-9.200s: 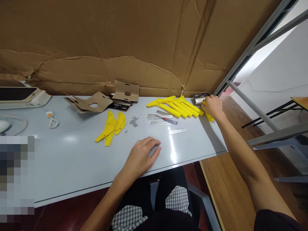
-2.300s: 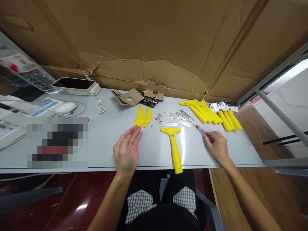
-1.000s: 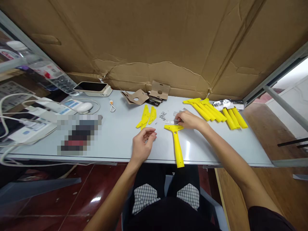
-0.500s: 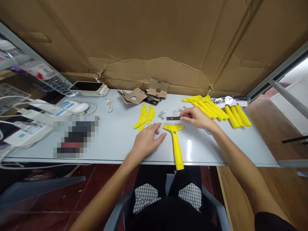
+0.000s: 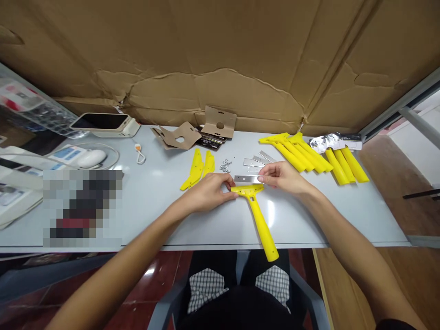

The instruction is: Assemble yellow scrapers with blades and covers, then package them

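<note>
Head view: a tall sheet of brown cardboard (image 5: 213, 41) fills the background, and below it a pale table (image 5: 144, 206) spans the scene. At the right rear lies a cluster of yellow handles (image 5: 299, 158), several side by side, with three more whose upper ends sit under silver-and-black packaging (image 5: 326, 141). Opened brown card packages (image 5: 185, 136) rest near the middle of the rear edge. Front and centre is a T-shaped yellow handle (image 5: 261, 224), its head on the far side and its shaft reaching past the table's front edge. The left hand (image 5: 209, 191) pinches the left end of that head between thumb and fingers. The right hand (image 5: 285, 178) holds a metal blade (image 5: 245, 178) by its right end in a narrow grip, just beyond the head; whether the two touch, I cannot tell. Flat yellow pieces (image 5: 194, 169) lie behind the left hand, loose blades (image 5: 256, 162) behind the held one, and between these groups sits a small pile of screws (image 5: 225, 166)
</note>
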A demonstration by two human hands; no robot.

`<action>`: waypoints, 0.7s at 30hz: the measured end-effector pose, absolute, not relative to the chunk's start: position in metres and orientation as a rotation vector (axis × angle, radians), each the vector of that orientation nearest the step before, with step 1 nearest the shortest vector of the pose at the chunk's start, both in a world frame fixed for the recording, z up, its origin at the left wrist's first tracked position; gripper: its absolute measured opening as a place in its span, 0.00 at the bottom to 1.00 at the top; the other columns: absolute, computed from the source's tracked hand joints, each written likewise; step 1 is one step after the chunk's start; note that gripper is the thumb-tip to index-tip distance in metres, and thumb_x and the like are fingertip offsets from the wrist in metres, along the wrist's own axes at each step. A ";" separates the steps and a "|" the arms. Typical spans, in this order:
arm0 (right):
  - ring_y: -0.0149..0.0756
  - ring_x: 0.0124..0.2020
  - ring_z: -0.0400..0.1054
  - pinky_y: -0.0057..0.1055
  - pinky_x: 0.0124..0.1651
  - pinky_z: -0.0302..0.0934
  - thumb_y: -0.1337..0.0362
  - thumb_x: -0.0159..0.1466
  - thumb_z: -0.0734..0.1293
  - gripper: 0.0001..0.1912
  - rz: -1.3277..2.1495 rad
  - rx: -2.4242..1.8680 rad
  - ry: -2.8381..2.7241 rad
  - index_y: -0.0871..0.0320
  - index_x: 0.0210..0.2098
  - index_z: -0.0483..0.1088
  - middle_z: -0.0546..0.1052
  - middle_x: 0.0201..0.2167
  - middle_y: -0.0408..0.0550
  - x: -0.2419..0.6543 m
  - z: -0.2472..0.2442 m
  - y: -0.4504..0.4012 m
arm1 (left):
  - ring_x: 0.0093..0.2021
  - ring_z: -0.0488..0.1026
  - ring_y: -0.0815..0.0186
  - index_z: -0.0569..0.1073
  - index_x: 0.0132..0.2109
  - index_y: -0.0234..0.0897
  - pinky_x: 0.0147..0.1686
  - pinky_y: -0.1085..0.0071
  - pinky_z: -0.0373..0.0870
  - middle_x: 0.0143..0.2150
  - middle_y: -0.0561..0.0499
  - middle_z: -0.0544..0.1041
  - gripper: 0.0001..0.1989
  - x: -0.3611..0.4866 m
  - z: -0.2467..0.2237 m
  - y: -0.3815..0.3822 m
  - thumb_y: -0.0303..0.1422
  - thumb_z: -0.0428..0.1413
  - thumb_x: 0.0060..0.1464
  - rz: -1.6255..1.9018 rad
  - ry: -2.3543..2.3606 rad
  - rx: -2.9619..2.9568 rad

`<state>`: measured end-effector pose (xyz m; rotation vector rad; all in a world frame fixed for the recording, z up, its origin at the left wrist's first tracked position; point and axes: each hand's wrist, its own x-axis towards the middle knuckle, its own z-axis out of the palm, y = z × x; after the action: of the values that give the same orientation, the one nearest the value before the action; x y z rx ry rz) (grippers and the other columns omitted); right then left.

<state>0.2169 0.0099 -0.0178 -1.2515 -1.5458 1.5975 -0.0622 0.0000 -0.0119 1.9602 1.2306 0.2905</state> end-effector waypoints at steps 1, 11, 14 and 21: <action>0.29 0.25 0.61 0.32 0.29 0.54 0.56 0.54 0.82 0.15 1.614 -1.242 -1.522 0.57 0.33 0.78 0.74 0.25 0.40 0.217 -0.016 0.009 | 0.37 0.80 0.56 0.77 0.42 0.38 0.41 0.59 0.76 0.36 0.46 0.82 0.11 -0.062 -0.010 0.002 0.39 0.66 0.57 0.299 1.187 1.798; 0.28 0.25 0.58 0.31 0.28 0.50 0.52 0.56 0.81 0.17 1.495 -1.328 -1.399 0.57 0.34 0.79 0.71 0.24 0.38 0.216 0.002 0.001 | 0.44 0.86 0.59 0.78 0.48 0.31 0.49 0.64 0.84 0.48 0.38 0.86 0.15 -0.042 -0.020 0.002 0.25 0.70 0.54 0.798 0.943 0.721; 0.28 0.23 0.58 0.31 0.27 0.49 0.49 0.56 0.81 0.19 1.525 -1.344 -1.333 0.57 0.35 0.78 0.70 0.22 0.38 0.211 -0.002 0.001 | 0.42 0.86 0.59 0.78 0.46 0.32 0.46 0.64 0.86 0.45 0.40 0.86 0.15 -0.041 -0.020 -0.003 0.24 0.71 0.53 0.893 0.967 0.657; 0.31 0.30 0.65 0.33 0.34 0.59 0.53 0.58 0.81 0.13 1.406 -1.355 -1.434 0.55 0.33 0.81 0.77 0.30 0.42 0.205 -0.006 0.000 | 0.40 0.85 0.63 0.81 0.46 0.32 0.46 0.70 0.84 0.42 0.42 0.87 0.15 -0.045 -0.016 -0.011 0.25 0.73 0.51 0.885 0.996 0.602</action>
<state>0.2049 -0.0004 -0.0063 -1.3549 -1.4341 1.4056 -0.0453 -0.0109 -0.0160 0.6024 0.9964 0.8846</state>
